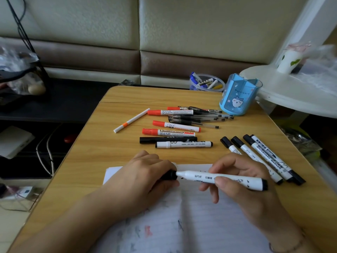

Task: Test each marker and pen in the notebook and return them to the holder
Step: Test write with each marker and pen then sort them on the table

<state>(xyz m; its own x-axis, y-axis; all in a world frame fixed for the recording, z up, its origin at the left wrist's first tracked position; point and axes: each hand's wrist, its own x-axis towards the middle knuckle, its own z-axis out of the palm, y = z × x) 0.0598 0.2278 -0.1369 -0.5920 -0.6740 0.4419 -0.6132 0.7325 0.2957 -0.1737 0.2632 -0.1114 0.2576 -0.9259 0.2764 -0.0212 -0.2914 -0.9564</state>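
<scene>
Marker [221, 179]: white barrel, black ends, held level above the notebook [191, 221], between the two hands.
Left hand [145, 174]: fingers curled round the black cap [169, 175] at the marker's left end (whether the cap is fully seated or coming off, I cannot tell).
Right hand [244, 181]: thumb and fingers pinch the barrel near its middle.
Notebook: open on the table [127, 99], nearest the person, with faint dark and red scribbles on its lined pages.
Holder [238, 95]: blue, upright at the table's far right; nothing shows above its rim.
Centre pile: red markers [170, 112], black gel pens [198, 117], one all-black marker [167, 139], one white marker with black ends [184, 144], and a thin white pen [131, 123] with an orange band lying slanted to the left.
Right group: four black-capped markers [262, 156] side by side, just behind the right hand.
Tub [207, 83]: clear, past the far edge, holding more pens.
</scene>
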